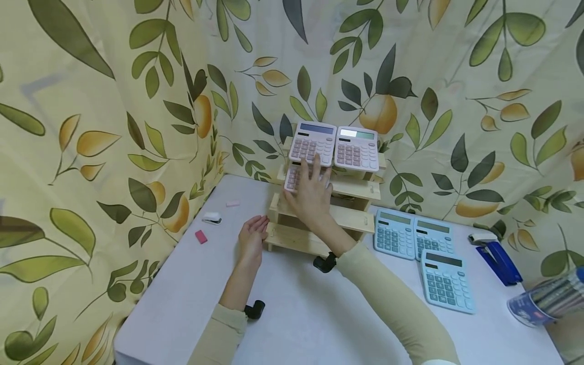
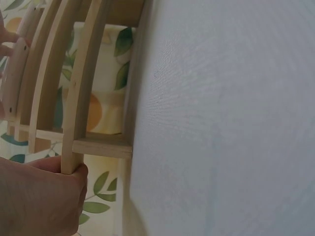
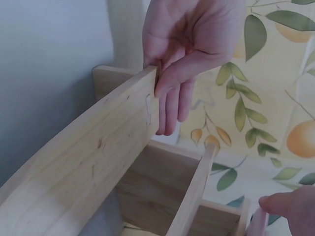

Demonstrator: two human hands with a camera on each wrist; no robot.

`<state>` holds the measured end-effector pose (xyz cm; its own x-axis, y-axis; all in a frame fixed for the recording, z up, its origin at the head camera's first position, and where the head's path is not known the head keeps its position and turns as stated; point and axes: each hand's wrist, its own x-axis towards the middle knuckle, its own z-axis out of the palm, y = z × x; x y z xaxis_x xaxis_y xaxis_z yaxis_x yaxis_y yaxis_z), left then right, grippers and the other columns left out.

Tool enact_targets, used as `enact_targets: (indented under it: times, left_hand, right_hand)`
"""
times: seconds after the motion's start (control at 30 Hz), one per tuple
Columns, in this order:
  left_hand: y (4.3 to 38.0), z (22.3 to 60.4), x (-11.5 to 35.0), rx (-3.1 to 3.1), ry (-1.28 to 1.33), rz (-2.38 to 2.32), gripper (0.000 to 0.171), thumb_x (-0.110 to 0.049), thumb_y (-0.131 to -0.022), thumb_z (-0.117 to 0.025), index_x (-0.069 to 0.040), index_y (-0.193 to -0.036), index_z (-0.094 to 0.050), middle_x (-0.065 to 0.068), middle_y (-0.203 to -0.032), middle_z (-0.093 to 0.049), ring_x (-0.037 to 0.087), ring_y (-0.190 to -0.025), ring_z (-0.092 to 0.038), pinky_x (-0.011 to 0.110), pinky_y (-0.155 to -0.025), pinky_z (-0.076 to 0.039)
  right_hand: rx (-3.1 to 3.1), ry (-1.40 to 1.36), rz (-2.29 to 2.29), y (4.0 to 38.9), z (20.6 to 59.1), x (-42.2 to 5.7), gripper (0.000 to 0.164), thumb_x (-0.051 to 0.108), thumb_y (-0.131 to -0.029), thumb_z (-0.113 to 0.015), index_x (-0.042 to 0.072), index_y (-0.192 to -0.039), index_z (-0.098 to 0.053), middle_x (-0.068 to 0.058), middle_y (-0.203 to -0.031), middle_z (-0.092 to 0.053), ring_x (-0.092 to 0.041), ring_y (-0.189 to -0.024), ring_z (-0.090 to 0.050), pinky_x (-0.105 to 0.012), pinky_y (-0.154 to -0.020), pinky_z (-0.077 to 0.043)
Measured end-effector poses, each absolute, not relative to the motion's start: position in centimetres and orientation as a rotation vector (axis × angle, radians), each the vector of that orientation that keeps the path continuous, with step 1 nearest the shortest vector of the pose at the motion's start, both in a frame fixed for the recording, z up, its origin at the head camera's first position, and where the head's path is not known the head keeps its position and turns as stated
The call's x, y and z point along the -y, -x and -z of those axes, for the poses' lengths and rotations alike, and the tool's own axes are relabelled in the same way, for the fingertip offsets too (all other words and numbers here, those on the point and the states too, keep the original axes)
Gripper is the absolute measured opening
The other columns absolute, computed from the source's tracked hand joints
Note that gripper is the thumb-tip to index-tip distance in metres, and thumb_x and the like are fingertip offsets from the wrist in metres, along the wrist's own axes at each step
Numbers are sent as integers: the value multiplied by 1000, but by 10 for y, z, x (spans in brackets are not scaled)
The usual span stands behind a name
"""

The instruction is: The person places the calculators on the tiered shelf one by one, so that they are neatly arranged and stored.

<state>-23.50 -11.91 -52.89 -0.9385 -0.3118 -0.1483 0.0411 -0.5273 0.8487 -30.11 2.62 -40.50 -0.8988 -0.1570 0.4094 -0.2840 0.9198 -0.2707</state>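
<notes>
A light wooden stepped rack stands at the back of the table. My left hand is at the left end of its lowest step, thumb and fingers pinching the board end. My right hand reaches over the steps and holds a pink calculator by its sides, thumb at the left edge, on the step below the top. Its keys are partly hidden by the fingers. Above it, two more pink calculators, a left one and a right one, lean side by side on the top step.
Right of the rack lie three blue calculators, one in front of the other two. Farther right are a blue stapler and a cup of pencils. On the left lie a white stapler-like item and a red eraser-like block. Patterned curtains enclose the table.
</notes>
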Motion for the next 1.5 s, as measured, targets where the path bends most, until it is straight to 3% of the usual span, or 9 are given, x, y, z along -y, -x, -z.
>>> enact_targets:
  times: [0.3,0.53,0.77,1.5]
  left_hand:
    - [237,528,122,1422,-423,2530,63,32,-83,-42,14,-144,-40,32,-147,-51,40,-142,-49,38,-122,-40]
    - [239,528,126,1424,-423,2519,63,33,-83,-41,14,-143,-40,33,-147,-51,40,-142,-50,37,-121,-41]
    - [240,530,127,1410,-427,2526,65,34,-82,-38,15,-144,-38,35,-148,-50,41,-142,-49,39,-122,-40]
    - [231,524,115,1420,-429,2566,65,32,-87,-40,15,-149,-33,33,-150,-48,38,-144,-47,36,-122,-38]
  right_hand:
    - [2685,-355,-493,283,400,-49,98,57,-88,-76,14,-162,-28,-23,-171,-9,-59,-151,-16,-78,-113,-33]
    - [2688,-336,-515,262,395,-75,98,56,-87,-78,14,-162,-31,-20,-172,-13,-62,-151,-10,-82,-116,-19]
    - [2712,-331,-455,244,397,-106,93,62,-90,-70,12,-160,-35,-17,-173,-14,-59,-153,-7,-84,-114,-18]
    - [2675,-252,-440,205,422,-210,88,56,-91,-73,6,-155,-39,-26,-168,-21,-63,-150,-14,-90,-107,-20]
